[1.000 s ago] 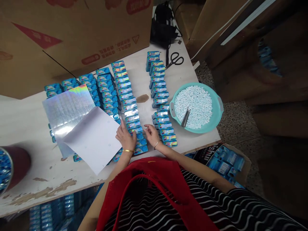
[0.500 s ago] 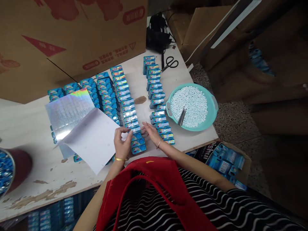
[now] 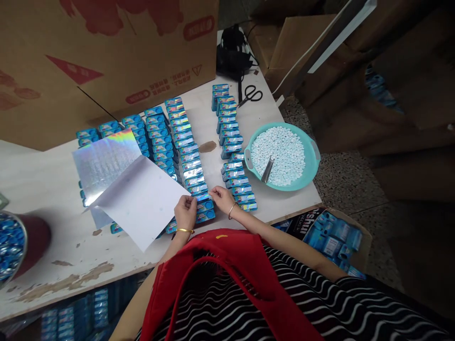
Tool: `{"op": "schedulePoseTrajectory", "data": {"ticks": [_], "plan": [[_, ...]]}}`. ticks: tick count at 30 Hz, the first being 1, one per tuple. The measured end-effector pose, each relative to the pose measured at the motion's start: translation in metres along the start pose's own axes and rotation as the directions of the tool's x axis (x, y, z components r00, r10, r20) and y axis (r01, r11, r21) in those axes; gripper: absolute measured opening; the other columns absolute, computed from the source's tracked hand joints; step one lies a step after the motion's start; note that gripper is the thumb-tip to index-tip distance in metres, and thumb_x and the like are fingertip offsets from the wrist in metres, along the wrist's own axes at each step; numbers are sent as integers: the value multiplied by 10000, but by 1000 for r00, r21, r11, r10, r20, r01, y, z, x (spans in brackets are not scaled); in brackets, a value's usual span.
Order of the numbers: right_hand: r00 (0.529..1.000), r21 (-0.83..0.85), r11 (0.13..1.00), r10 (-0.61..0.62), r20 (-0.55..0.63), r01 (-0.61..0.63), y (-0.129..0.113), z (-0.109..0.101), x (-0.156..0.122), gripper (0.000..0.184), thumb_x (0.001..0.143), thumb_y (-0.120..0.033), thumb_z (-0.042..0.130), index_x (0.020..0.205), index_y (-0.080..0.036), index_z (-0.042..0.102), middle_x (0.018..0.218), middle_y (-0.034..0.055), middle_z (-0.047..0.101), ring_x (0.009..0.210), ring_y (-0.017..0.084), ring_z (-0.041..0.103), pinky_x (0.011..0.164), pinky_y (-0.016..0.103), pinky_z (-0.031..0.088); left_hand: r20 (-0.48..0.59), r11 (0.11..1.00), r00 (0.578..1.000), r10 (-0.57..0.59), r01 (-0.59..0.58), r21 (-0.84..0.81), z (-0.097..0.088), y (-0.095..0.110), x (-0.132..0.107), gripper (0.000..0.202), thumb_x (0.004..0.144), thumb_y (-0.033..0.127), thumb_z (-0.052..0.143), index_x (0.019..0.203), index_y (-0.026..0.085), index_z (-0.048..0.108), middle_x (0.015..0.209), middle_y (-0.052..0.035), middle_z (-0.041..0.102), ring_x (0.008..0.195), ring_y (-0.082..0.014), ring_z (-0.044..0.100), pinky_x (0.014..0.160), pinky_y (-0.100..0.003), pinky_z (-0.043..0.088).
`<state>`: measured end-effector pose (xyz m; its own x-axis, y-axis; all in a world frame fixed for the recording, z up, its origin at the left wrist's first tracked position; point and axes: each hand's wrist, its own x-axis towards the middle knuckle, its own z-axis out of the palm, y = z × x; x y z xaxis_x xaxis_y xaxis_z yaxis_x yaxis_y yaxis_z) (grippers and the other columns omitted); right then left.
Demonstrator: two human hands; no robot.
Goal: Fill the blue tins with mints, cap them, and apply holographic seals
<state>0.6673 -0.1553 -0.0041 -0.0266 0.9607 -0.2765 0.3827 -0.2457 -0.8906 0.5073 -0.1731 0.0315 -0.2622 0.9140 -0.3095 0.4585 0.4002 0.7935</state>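
Note:
Rows of small blue tins (image 3: 185,151) lie on the white table (image 3: 53,222). My left hand (image 3: 185,211) and my right hand (image 3: 221,199) meet over one tin (image 3: 203,197) near the front of a row, fingers pinched at its two ends, where a shiny holographic strip lies across it. A holographic sticker sheet (image 3: 106,163) with its white backing (image 3: 142,201) folded open lies just left of my left hand, over other tins. A gold bangle is on each wrist.
A teal basin (image 3: 313,166) of white tablets with a metal scoop (image 3: 267,169) stands at the right. Scissors (image 3: 250,96) and a black device (image 3: 231,52) lie at the back. A big cardboard box (image 3: 106,52) stands behind. A red tub (image 3: 17,241) of tins is at left.
My left hand has come down from the sheet's edge onto the tin. My right hand has shifted slightly toward the same tin. The view has drifted a little.

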Motion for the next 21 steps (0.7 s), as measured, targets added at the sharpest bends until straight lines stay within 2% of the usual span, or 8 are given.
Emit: {"op": "schedulePoseTrajectory", "data": {"ticks": [4,9,11,13,16,18,21], "plan": [[999,-141,990,-26,38,31,3,1,4,165,858,-270,531,725,-193,593,671,-4,601,638,146,517,614,246,377,15,955,998,65,-67,290,1,1,3,127,813,323,543,761,209,561,715,0,621,612,-140,521,619,-263,370],[997,-221,973,-52,58,63,9,3,7,163,868,-236,516,736,-200,604,724,14,635,699,161,549,643,250,384,77,870,996,51,-82,487,6,5,4,104,855,297,505,812,216,555,822,-31,660,746,-196,589,632,-282,347],[997,-204,978,-30,65,42,13,4,7,154,870,-237,513,760,-201,615,747,14,646,717,161,566,655,249,397,96,840,995,31,-77,537,7,6,5,98,863,297,496,834,217,545,846,-46,659,781,-216,604,624,-288,345],[999,-179,984,0,53,9,16,6,6,111,856,-244,534,865,-199,636,748,7,647,714,161,579,659,249,414,99,826,995,10,-64,560,7,7,6,102,865,304,496,907,218,531,853,-57,654,779,-231,613,616,-296,350],[1000,-157,988,9,17,-6,19,7,-1,238,838,-264,556,1052,-190,627,727,-1,646,698,167,595,674,261,449,83,828,996,-11,-38,559,5,8,8,212,857,315,511,1042,215,486,817,-56,643,738,-244,618,610,-309,368],[999,-144,989,-40,22,43,18,6,-6,237,857,-252,518,1046,-197,649,814,31,689,773,182,627,742,289,476,94,821,995,-16,-41,569,5,7,9,214,859,311,506,1049,216,491,790,-56,640,723,-249,620,613,-314,378],[990,-155,981,-99,99,114,17,6,-9,244,870,-206,473,966,-224,697,979,61,724,912,202,650,826,309,485,136,797,991,-7,-76,599,10,7,7,152,879,288,467,989,221,549,822,-77,658,754,-252,626,630,-316,388]]}}
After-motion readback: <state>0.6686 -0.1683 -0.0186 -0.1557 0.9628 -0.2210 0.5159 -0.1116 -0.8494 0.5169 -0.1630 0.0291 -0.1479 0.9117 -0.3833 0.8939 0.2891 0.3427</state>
